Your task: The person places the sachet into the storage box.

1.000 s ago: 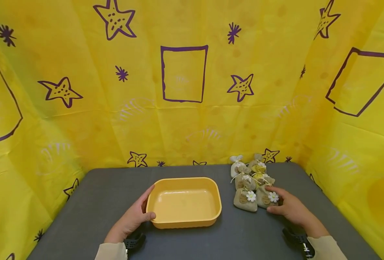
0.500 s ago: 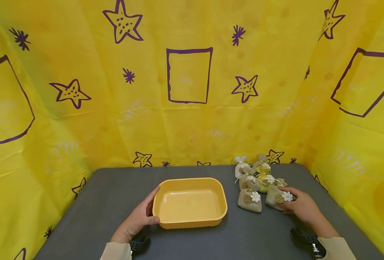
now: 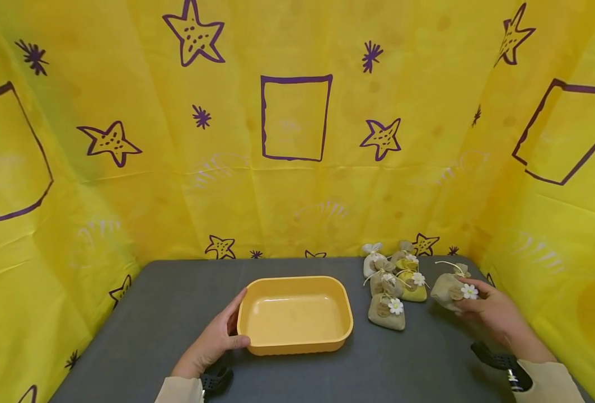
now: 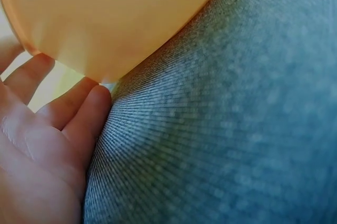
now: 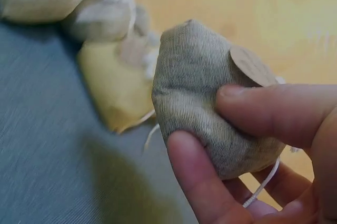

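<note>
Pinching a beige, daisy-tagged sachet (image 3: 449,290), right hand (image 3: 496,313) lifted.

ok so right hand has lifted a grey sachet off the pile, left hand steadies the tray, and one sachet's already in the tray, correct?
Not quite: the yellow tray holds nothing, as the head view shows. The right hand does hold a grey sachet, and the left hand grips the tray.
</note>
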{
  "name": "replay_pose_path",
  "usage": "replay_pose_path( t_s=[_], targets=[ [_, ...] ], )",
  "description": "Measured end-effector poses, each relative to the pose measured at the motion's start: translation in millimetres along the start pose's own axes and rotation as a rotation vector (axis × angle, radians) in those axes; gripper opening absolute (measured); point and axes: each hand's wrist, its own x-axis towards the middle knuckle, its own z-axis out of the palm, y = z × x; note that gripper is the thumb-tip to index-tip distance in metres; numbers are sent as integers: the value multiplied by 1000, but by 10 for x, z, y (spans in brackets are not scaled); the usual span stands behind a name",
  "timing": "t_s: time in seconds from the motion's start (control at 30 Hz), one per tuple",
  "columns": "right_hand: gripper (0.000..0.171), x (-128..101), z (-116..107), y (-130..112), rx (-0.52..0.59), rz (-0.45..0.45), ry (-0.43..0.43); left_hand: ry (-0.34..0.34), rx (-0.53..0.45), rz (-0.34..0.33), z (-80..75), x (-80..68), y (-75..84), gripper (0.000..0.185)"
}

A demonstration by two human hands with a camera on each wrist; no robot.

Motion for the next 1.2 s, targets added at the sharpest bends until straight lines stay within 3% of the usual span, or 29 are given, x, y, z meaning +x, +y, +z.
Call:
replay_pose_path(
  t_s=[0.1, 0.2, 0.43, 0.53, 0.63, 0.83, 0.97, 1.2],
  targets=[
    [50, 44, -3, -134, 118, -12, -52, 3, -1, -9, 2, 5, 0, 105],
    [49, 90, 61, -319, 155, -22, -95, 7, 4, -8, 1, 8, -13, 105],
    [41, 230, 365, -783, -62, -65, -113, 7, 14, 9, -2, 12, -15, 106],
    [50, 258, 542, -979, -149, -89, -133, 10, 17, -5, 4, 11, -11, 104],
    [57, 293, 727, -1137, -154, -88, -188, 23, 27, -29, 9, 8, -6, 102],
    [56, 359, 1166, -1262, -15, 1, -283, 37, 25, -43, 14, -5, -5, 101],
    [54, 379, 1503, -1237, 111, 64, -316, 37, 17, -37, 13, -3, -4, 103],
    [48, 368, 2088, -1122, 214, 126, -347, 35, 19, -45, 3, 5, 2, 101]
  ],
)
